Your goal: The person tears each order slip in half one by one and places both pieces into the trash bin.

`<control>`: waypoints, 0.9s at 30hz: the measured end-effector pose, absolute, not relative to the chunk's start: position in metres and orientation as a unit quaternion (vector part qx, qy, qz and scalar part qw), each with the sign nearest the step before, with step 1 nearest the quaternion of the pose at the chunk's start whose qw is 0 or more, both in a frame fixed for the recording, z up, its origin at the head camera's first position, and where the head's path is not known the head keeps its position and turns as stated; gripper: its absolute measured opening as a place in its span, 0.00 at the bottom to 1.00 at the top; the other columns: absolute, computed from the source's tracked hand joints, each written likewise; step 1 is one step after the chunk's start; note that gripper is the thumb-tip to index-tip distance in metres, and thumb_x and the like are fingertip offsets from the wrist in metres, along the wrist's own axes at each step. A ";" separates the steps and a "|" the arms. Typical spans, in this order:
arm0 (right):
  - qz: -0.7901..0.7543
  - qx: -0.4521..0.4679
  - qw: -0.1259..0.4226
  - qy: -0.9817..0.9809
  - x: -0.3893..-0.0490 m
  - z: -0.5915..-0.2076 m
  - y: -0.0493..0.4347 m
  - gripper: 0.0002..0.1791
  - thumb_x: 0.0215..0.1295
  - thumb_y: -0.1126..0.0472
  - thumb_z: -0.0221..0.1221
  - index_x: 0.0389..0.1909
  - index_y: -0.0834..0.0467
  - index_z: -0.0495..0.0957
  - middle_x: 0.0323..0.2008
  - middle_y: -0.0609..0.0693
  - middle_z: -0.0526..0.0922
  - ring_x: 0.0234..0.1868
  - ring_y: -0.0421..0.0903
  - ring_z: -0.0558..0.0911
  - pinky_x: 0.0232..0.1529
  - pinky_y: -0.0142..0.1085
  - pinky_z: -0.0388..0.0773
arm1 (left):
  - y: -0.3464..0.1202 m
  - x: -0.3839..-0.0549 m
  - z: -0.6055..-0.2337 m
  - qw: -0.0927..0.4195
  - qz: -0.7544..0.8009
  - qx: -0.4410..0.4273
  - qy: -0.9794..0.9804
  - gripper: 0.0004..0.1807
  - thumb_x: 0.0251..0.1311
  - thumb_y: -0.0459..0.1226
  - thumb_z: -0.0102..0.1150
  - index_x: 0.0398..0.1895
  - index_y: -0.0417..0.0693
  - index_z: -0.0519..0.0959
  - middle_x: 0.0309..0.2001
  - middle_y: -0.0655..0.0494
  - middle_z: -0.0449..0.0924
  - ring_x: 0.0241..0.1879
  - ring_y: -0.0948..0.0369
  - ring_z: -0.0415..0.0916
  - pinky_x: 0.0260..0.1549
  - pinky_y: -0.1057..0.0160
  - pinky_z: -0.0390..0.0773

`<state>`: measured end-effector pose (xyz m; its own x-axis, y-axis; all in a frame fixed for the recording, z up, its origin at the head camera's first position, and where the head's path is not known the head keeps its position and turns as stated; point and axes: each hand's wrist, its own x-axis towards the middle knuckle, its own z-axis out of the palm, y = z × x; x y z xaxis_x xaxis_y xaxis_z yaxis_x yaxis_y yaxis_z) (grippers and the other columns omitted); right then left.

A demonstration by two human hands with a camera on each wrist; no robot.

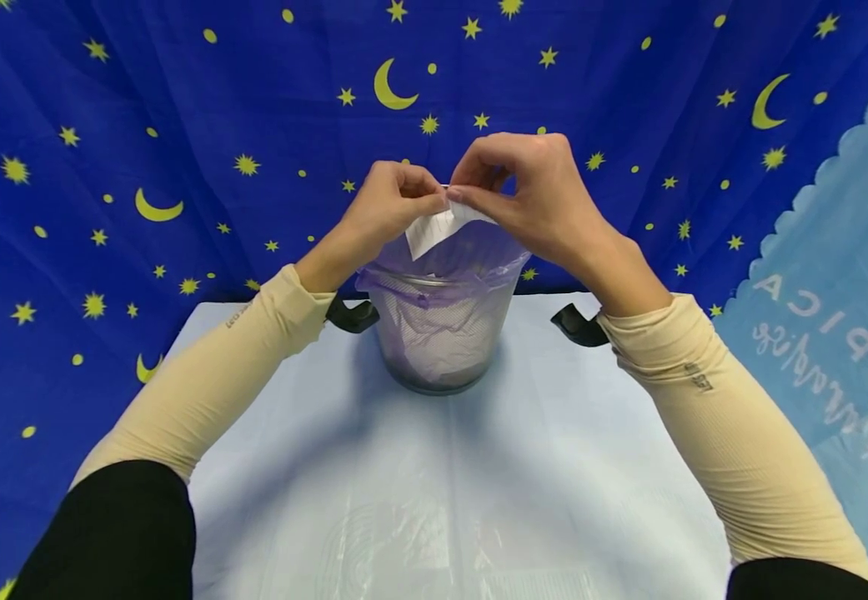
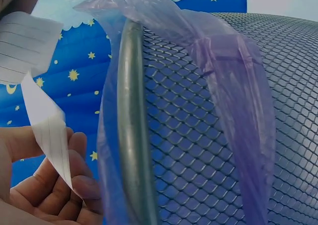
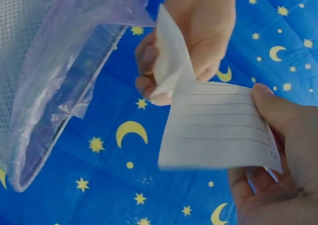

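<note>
A white sheet of lined paper (image 1: 431,232) is held above a wire mesh bin (image 1: 441,337) lined with a thin purple plastic bag (image 1: 471,271). My left hand (image 1: 388,200) pinches one part of the paper between thumb and fingers. My right hand (image 1: 534,187) grips the other part, with its thumb on the lined face (image 3: 218,128) in the right wrist view. Between the hands the paper narrows to a small join, with the left part (image 3: 171,56) turned at an angle. Over the bin's metal rim (image 2: 131,120), the bag folds outward.
The bin stands on a table with a pale, shiny cover (image 1: 441,492). Behind it hangs a blue cloth (image 1: 253,92) with yellow stars and moons. A light blue lettered sheet (image 1: 839,333) hangs at the right. Black straps (image 1: 579,327) stick out at both wrists.
</note>
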<state>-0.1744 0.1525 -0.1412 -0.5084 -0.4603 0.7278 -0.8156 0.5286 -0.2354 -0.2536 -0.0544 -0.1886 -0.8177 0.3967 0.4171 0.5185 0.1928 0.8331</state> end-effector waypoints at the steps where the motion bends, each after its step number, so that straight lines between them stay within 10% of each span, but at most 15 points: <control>1: 0.291 0.389 0.309 -0.818 -0.173 -0.140 0.152 0.07 0.69 0.59 0.70 0.34 0.60 0.89 0.31 0.48 0.89 0.32 0.38 0.84 0.40 0.26 0.79 | -0.054 -0.254 -0.189 0.055 -0.561 -0.296 -0.771 0.06 0.66 0.30 0.67 0.38 0.34 0.88 0.30 0.60 0.84 0.31 0.61 0.73 0.31 0.66 0.71; 17: 0.322 0.337 0.348 -0.814 -0.173 -0.137 0.161 0.07 0.68 0.59 0.71 0.37 0.59 0.90 0.34 0.48 0.91 0.34 0.36 0.84 0.44 0.25 0.80 | -0.058 -0.258 -0.196 0.081 -0.534 -0.277 -0.795 0.06 0.67 0.34 0.68 0.37 0.39 0.89 0.33 0.57 0.85 0.31 0.62 0.74 0.28 0.66 0.70; 27: 0.297 0.265 0.378 -0.836 -0.187 -0.141 0.166 0.13 0.72 0.55 0.68 0.39 0.62 0.89 0.36 0.52 0.91 0.34 0.36 0.83 0.41 0.24 0.79 | -0.058 -0.253 -0.193 0.095 -0.529 -0.265 -0.801 0.07 0.69 0.36 0.69 0.39 0.41 0.90 0.42 0.53 0.89 0.51 0.62 0.81 0.55 0.60 0.77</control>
